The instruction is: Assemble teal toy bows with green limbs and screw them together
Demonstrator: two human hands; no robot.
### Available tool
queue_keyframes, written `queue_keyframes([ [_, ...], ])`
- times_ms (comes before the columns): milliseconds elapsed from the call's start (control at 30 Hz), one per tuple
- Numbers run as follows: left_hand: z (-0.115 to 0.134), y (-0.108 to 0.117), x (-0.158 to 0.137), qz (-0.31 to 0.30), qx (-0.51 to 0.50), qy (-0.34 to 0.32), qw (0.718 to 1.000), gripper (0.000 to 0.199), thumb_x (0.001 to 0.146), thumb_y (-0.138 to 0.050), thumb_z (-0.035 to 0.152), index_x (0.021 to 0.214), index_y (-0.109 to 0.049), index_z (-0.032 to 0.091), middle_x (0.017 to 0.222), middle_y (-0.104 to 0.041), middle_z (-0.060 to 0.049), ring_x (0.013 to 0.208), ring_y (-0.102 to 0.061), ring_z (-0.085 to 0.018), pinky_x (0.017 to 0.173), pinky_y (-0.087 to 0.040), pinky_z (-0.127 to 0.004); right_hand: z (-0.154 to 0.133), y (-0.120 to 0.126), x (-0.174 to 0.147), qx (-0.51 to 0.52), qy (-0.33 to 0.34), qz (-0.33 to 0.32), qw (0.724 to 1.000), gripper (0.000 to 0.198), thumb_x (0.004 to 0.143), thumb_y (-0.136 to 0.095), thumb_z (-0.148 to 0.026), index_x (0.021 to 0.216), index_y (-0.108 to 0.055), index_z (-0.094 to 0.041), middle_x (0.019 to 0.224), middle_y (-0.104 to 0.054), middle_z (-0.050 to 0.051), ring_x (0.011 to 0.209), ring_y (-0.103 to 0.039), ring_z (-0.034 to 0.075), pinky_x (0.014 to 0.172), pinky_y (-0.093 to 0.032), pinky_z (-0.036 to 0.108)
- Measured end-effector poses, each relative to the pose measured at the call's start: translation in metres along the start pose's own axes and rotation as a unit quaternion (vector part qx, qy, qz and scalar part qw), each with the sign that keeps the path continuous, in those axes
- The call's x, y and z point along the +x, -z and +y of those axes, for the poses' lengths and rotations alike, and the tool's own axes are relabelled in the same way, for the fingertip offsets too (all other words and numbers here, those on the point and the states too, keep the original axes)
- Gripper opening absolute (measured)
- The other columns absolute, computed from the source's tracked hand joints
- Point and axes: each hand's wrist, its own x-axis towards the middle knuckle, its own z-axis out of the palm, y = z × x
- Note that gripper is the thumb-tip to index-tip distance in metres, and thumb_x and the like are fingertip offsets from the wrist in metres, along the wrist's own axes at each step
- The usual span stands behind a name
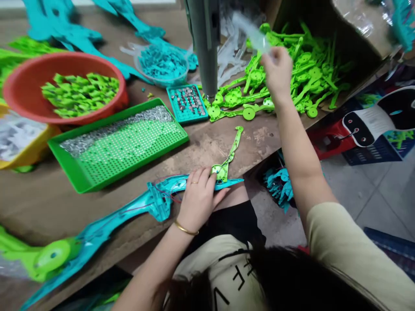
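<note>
Many bits (81, 94) in red bowl (27, 84), left hand (197, 196) clasping shell (136, 208), right hand (279, 71) pinching strip (249, 30)

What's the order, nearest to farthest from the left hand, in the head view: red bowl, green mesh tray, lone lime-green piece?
1. Lone lime-green piece: right at the fingertips of the left hand.
2. Green mesh tray: off to the hand's left, across bare tabletop.
3. Red bowl: farther left, behind the tray.

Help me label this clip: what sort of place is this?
Probably an assembly workshop, judging by heaped green parts, a green tray of silvery pieces and a red bowl of components.
</note>
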Motion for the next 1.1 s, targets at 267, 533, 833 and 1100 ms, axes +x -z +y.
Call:
queue_keyframes([
  [267, -0.004, 0.016, -0.009, 0.002, -0.032, 0.028, 0.999, 0.051, 0.089, -0.056, 0.041, 0.125, -0.056, 0.004, 0.124, -0.058, -0.023, 0.123, -0.05, -0.033, 0.109, -0.038, -0.049, 0.012, -0.026, -0.173, 0.321, -0.181, 0.029, 0.929, 0.04, 0.072, -0.074, -0.038, 0.1, -0.05, -0.023, 0.082, -0.063, -0.004, 0.065, -0.061, 0.008, 0.054, -0.044, 0.018],
  [533, 0.013, 0.001, 0.003, -0.038, -0.045, 0.063, 0.996, 0.082, 0.087, -0.055, 0.055, 0.141, -0.038, -0.003, 0.143, -0.045, -0.03, 0.136, -0.041, -0.038, 0.114, -0.03, -0.053, -0.014, -0.068, -0.214, 0.376, -0.311, -0.163, 0.858, 0.031, 0.074, -0.071, -0.042, 0.081, -0.053, -0.018, 0.069, -0.068, -0.002, 0.046, -0.061, 0.008, 0.032, -0.033, 0.014],
  [833, 0.014, -0.012, 0.001, -0.002, -0.059, 0.069, 0.996, 0.078, 0.087, -0.055, 0.054, 0.139, -0.041, -0.003, 0.133, -0.056, -0.026, 0.126, -0.051, -0.035, 0.114, -0.029, -0.05, -0.014, -0.069, -0.21, 0.322, -0.307, -0.188, 0.876, 0.026, 0.078, -0.071, -0.037, 0.08, -0.057, -0.015, 0.068, -0.07, 0.001, 0.038, -0.057, 0.006, 0.027, -0.029, 0.013],
  [1100, 0.014, -0.013, 0.001, -0.002, -0.088, 0.085, 0.992, 0.077, 0.088, -0.054, 0.055, 0.14, -0.041, 0.0, 0.129, -0.058, -0.025, 0.123, -0.052, -0.034, 0.111, -0.03, -0.051, -0.017, -0.059, -0.201, 0.209, -0.317, -0.25, 0.891, 0.026, 0.083, -0.069, -0.035, 0.073, -0.055, -0.016, 0.06, -0.068, -0.001, 0.033, -0.052, 0.005, 0.028, -0.03, 0.015],
])
